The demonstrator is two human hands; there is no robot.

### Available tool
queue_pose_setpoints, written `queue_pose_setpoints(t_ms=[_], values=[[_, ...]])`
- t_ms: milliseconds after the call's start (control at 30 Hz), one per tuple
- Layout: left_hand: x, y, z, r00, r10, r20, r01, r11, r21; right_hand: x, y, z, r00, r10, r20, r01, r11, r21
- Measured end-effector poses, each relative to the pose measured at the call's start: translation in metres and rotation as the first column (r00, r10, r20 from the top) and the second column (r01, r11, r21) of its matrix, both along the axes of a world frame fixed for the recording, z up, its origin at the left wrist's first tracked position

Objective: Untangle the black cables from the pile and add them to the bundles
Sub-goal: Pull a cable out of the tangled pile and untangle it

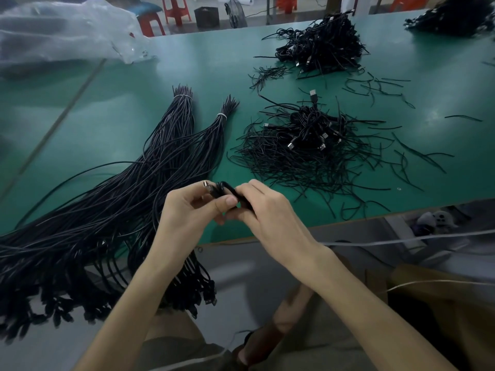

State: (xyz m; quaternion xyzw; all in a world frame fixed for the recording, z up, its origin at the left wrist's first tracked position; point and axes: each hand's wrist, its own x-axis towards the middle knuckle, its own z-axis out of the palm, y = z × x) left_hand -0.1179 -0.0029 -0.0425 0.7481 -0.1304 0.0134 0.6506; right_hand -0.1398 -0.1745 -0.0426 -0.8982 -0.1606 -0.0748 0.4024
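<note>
Black coiled cable (225,190) sits pinched between the curled fingers of the left hand (187,210) and right hand (267,212).

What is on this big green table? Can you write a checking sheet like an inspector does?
Surface: green table, flat, bare between the heaps.
Job's things: tangled pile with silver plugs, mid-table; two bundles tied with white bands, on the left, their ends hanging over the near edge; second pile farther back.
Clutter: clear plastic bag at far left; short black strands scattered around the piles.
Hands: left hand and right hand both grip one small coiled cable above the near edge.
Cables: pale cord running below the table's edge, on the right.
Surroundings: red stools and a fan on the floor beyond.
</note>
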Motion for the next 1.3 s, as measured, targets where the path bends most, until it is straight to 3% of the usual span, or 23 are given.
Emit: queue_pose_setpoints(t_ms=[167,267,433,533,633,700,800,900,1000,1133,1200,1300], values=[[0.0,0.001,-0.002,1.0,-0.005,0.029,0.005,1.0,-0.027,0.002,0.0,-0.009,0.98,0.056,-0.191,-0.016,0.979,0.205],[0.001,0.0,0.0,1.0,0.002,0.016,-0.002,1.0,-0.004,0.004,-0.002,-0.012,0.961,0.06,-0.27,0.006,0.971,0.237],[0.004,0.004,0.002,0.984,0.142,-0.106,-0.127,0.983,0.133,0.006,-0.009,-0.016,0.98,0.075,-0.184,-0.089,0.993,-0.071],[0.005,0.006,0.002,0.996,0.083,-0.025,-0.07,0.939,0.335,0.005,-0.012,-0.02,0.982,0.089,-0.168,-0.111,0.986,-0.127],[0.002,0.006,0.009,0.967,-0.096,0.238,-0.094,0.731,0.676,0.007,-0.015,-0.024,0.97,0.078,-0.229,-0.113,0.983,-0.143],[0.001,0.009,0.013,0.863,-0.284,0.418,-0.198,0.571,0.797,0.01,-0.016,-0.023,0.95,0.08,-0.301,-0.111,0.99,-0.085],[-0.001,0.011,0.014,0.727,-0.56,0.398,-0.258,0.314,0.914,0.015,-0.019,-0.021,0.938,0.103,-0.332,-0.114,0.993,-0.014],[0.003,0.017,0.013,0.724,-0.629,0.283,-0.215,0.185,0.959,0.017,-0.021,-0.018,0.933,0.128,-0.335,-0.129,0.991,0.02],[0.011,0.017,0.01,0.817,-0.558,0.145,-0.032,0.208,0.978,0.018,-0.023,-0.013,0.928,0.142,-0.344,-0.139,0.99,0.031],[0.015,0.011,0.003,0.899,-0.424,0.112,0.016,0.288,0.958,0.017,-0.021,-0.01,0.949,0.116,-0.295,-0.12,0.993,0.002],[0.016,0.008,-0.001,0.923,-0.37,0.101,0.029,0.329,0.944,0.016,-0.019,-0.01,0.974,0.096,-0.207,-0.131,0.977,-0.165],[0.022,0.005,-0.002,0.95,-0.307,0.058,0.051,0.337,0.94,0.015,-0.016,-0.016,0.992,0.113,0.055,-0.077,0.895,-0.44]])
